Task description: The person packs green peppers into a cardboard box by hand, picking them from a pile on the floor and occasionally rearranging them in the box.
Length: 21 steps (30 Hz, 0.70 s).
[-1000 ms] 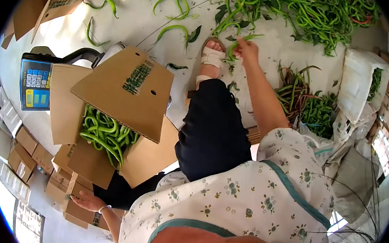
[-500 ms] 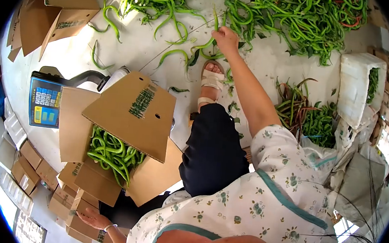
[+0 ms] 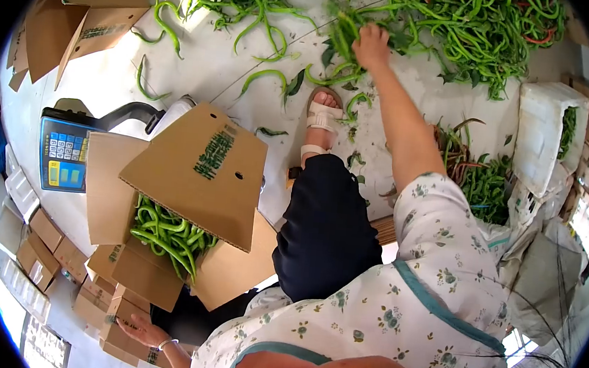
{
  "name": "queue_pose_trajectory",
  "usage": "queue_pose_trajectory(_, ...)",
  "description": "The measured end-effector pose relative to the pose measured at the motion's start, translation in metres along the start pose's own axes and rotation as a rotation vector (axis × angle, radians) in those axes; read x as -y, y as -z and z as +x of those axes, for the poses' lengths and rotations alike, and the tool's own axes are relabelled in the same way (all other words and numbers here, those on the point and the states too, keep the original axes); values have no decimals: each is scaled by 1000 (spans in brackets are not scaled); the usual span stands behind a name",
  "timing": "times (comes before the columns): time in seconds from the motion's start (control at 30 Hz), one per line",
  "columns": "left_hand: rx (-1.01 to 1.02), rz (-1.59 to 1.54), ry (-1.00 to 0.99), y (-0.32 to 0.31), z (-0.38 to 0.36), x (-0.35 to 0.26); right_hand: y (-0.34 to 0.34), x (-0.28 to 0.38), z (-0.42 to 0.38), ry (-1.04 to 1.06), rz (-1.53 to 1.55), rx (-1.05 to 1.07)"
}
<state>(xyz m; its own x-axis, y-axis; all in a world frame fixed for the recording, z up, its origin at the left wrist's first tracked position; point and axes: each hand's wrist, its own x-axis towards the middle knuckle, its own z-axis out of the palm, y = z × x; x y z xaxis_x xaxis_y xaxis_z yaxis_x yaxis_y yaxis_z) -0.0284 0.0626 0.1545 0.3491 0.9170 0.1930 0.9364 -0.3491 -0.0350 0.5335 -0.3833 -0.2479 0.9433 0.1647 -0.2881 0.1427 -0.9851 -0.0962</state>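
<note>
My right hand (image 3: pixel 373 47) is over the floor at the near edge of the large heap of green peppers (image 3: pixel 462 30). Its fingers are curled at some blurred green peppers (image 3: pixel 344 33), and whether it grips them cannot be made out. My left hand (image 3: pixel 141 330), with a bracelet at the wrist, hangs at the lower left beside stacked cartons, fingers apart and holding nothing. An open cardboard box (image 3: pixel 150 273) with green peppers (image 3: pixel 167 232) inside stands left of my knee, one flap (image 3: pixel 201 169) lying partly over them.
A blue-faced scale (image 3: pixel 66 153) stands left of the box. Another open carton (image 3: pixel 99 13) is at the upper left. A smaller pepper pile (image 3: pixel 233 0) lies at the top. A white foam box (image 3: pixel 537 135) and bags stand right. My sandalled foot (image 3: pixel 325 116) is on the floor.
My right hand has moved right and slightly up from the single upright pepper to the edge of the large heap, where peppers now blur with motion. My left hand has hardly moved.
</note>
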Motion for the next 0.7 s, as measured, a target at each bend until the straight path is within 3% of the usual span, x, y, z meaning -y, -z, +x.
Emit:
queue_pose_trajectory(0.17,9,31,-44,-1,2,4,19,23,-70,82,353,24)
queue_pose_trajectory(0.2,10,34,-43,1,3,5,44,30,-70,28,310,-2)
queue_pose_trajectory(0.27,8,88,-52,0,5,12,56,13,-43,137,235,-254)
queue_pose_trajectory(0.33,5,129,-66,0,7,12,67,-12,4,136,300,-118)
queue_pose_trajectory(0.4,-1,164,-77,1,6,7,64,-36,44,-79,609,123)
queue_pose_trajectory(0.47,6,154,-55,1,3,2,50,-44,63,-163,375,186)
queue_pose_trajectory(0.5,11,149,-44,1,2,1,50,-45,63,-206,256,218)
queue_pose_trajectory(0.57,25,185,-99,1,3,2,47,-47,54,-234,349,288)
queue_pose_trajectory(0.67,28,242,-153,6,8,9,47,-25,11,-269,507,414)
queue_pose_trajectory(0.7,31,244,-168,3,8,10,53,-26,-4,-293,726,331)
